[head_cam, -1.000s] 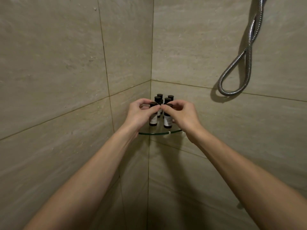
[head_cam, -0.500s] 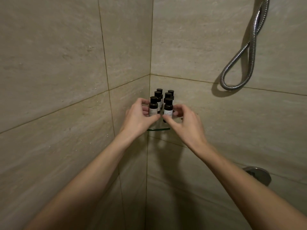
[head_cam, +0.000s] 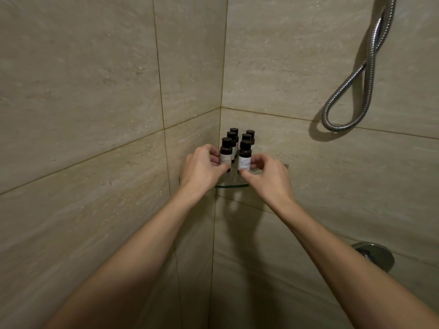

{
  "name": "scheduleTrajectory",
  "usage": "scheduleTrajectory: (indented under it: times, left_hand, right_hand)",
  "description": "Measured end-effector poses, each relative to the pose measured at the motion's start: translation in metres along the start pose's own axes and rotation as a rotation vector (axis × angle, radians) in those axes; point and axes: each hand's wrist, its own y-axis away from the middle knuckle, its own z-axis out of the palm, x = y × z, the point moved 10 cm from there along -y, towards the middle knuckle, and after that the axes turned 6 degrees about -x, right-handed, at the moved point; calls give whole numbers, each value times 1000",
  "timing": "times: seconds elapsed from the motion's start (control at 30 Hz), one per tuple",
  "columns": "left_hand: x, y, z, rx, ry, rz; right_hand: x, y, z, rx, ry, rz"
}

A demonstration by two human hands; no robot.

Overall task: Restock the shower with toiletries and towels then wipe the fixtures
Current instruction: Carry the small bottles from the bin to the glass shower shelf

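Several small dark toiletry bottles with black caps and white labels stand in two rows on a glass corner shelf (head_cam: 231, 185) in the shower corner. My left hand (head_cam: 203, 168) pinches the base of the front left bottle (head_cam: 226, 153), thumb in front and fingers behind. My right hand (head_cam: 266, 174) pinches the base of the front right bottle (head_cam: 245, 155) the same way. Both bottles stand upright on the shelf. The back bottles (head_cam: 250, 135) are partly hidden behind the front pair.
Beige tiled walls meet in the corner behind the shelf. A chrome shower hose (head_cam: 351, 91) hangs in a loop on the right wall. A round chrome wall fixture (head_cam: 374, 256) sits low on the right, above my right forearm.
Both hands have slid down from the caps of the front two bottles to their bases. The view has tilted down, which brings the round chrome fixture into sight.
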Motion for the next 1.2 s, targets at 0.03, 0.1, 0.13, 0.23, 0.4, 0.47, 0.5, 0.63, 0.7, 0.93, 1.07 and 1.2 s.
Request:
scheduleTrajectory:
  times: [0.03, 0.1, 0.13, 0.23, 0.4, 0.47, 0.5, 0.63, 0.7, 0.93, 1.07, 1.2]
  left_hand:
    - [0, -1, 0, 2, -6, -8]
    - [-1, -2, 1, 11, -31, -19]
    - [-1, -2, 1, 21, -41, -24]
    - [-3, 0, 0, 57, -54, -34]
    - [-2, 4, -2, 93, -81, -44]
    - [0, 7, -4, 115, -101, -48]
    - [1, 8, -5, 126, -112, -50]
    - [3, 10, -7, 150, -125, -67]
    - [4, 11, -8, 151, -124, -67]
    - [4, 10, -5, 134, -139, -47]
    - [1, 11, -3, 134, -112, -16]
    - [7, 36, -5, 171, -20, 185]
  right_hand:
    - [-2, -1, 1, -3, 7, 5]
    - [-3, -2, 2, -2, 25, 22]
    - [-4, -2, 3, 4, 34, 29]
    - [-4, -3, 5, 29, 48, 39]
    - [-3, 0, 6, 68, 27, 14]
    - [-3, 2, 5, 89, 20, -9]
    - [-3, 2, 5, 97, 16, -14]
    - [-3, -1, 6, 99, 24, -12]
    - [-3, -3, 7, 99, 31, -11]
    - [0, -3, 8, 111, 24, -13]
    - [1, -1, 8, 105, -8, -14]
    - [10, 24, -2, 180, -223, -52]
